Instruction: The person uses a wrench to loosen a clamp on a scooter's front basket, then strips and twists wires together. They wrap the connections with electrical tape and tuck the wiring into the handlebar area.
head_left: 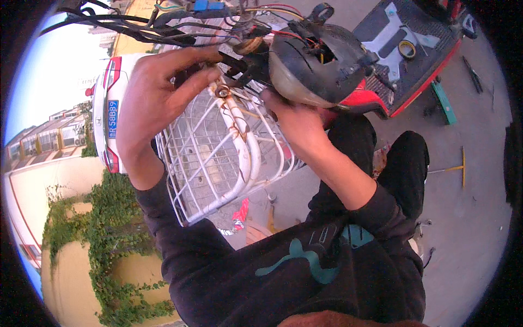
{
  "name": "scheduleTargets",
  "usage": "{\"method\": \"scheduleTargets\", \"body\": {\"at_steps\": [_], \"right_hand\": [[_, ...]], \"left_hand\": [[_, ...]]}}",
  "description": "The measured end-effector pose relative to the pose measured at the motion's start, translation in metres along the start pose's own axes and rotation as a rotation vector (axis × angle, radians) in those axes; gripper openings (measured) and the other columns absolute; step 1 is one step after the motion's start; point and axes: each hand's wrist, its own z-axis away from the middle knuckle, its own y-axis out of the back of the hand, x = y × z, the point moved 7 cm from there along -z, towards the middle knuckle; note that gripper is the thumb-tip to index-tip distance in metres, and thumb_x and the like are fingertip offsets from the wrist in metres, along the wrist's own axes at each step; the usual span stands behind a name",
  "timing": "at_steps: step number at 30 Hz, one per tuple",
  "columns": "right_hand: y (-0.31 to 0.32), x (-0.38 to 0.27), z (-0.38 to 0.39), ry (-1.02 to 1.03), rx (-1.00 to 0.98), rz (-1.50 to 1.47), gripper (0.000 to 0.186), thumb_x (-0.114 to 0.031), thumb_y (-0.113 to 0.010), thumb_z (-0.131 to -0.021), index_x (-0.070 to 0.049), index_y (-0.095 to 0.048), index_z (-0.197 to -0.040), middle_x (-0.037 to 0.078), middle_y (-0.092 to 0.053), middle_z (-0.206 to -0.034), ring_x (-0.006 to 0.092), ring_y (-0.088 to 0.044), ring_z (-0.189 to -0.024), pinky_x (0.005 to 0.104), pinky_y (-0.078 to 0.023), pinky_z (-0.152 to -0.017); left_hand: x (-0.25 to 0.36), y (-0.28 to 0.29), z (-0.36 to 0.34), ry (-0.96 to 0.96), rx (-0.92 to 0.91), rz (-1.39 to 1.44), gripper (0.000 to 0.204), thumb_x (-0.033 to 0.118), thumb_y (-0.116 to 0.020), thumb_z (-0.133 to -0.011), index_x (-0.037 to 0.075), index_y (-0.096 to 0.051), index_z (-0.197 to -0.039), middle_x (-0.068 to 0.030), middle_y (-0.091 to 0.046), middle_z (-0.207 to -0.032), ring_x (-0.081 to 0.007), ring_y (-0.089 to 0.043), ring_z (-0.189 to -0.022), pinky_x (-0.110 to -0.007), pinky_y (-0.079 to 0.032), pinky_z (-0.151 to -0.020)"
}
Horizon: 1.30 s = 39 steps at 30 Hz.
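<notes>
The left hand (pixel 160 101) is curled just beside the basket (pixel 254 158), at the bracket (pixel 234 64); the right hand (pixel 298 124) is tucked under the headlight (pixel 318 68), fingertips hidden. Whether either grips cannot be told. If the bracket slipped, the basket could be tilted, wires (pixel 169 38) tugged.

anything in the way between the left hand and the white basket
Nothing visible: the thumb of the left hand is right by the top of the basket. The cables run above the hand in the picture, not between it and the basket.
</notes>
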Motion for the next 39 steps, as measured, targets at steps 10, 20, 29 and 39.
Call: {"method": "scheduleTargets", "body": {"at_steps": [10,20,29,39], "right_hand": [[-0.019,0.009,-0.002,-0.572,-0.193,-0.407,0.026,-0.019,-0.067,-0.094,0.002,-0.064,-0.11,0.01,-0.067,-0.099,0.0205,-0.057,-0.088,0.036,-0.045,-0.081],[-0.029,0.013,-0.007,-0.727,-0.21,-0.598,0.017,-0.019,-0.068,-0.095,-0.003,-0.069,-0.095,0.007,-0.067,-0.084,0.0169,-0.06,-0.075,0.0349,-0.049,-0.069],[-0.027,0.015,-0.004,-0.624,-0.235,-0.548,0.016,-0.017,-0.065,-0.096,-0.002,-0.069,-0.097,0.007,-0.069,-0.086,0.0172,-0.06,-0.077,0.0336,-0.047,-0.074],[-0.04,0.028,-0.017,-0.678,-0.16,-0.533,0.021,-0.017,-0.067,-0.094,0.002,-0.07,-0.099,0.009,-0.07,-0.092,0.0176,-0.061,-0.081,0.0352,-0.047,-0.076]], "left_hand": [[0.001,-0.007,-0.008,0.096,-0.168,-0.32,0.03,0.03,-0.058,-0.096,0.006,-0.074,-0.106,-0.021,-0.067,-0.079,-0.0397,-0.065,-0.072,-0.044,-0.049,-0.065],[0.029,-0.025,-0.041,-0.109,-0.358,-0.924,0.018,0.014,-0.067,-0.081,0.011,-0.075,-0.097,-0.0156,-0.07,-0.085,-0.0356,-0.068,-0.082,-0.046,-0.055,-0.073],[0.026,-0.039,-0.043,-0.414,-0.433,-1.107,0.017,0.008,-0.063,-0.079,0.013,-0.074,-0.091,-0.014,-0.068,-0.077,-0.0332,-0.07,-0.078,-0.045,-0.055,-0.07],[0.039,-0.038,-0.04,-0.534,-0.391,-1.059,0.023,0.008,-0.062,-0.08,0.016,-0.073,-0.099,-0.0124,-0.067,-0.073,-0.0328,-0.07,-0.074,-0.044,-0.054,-0.066]]}}
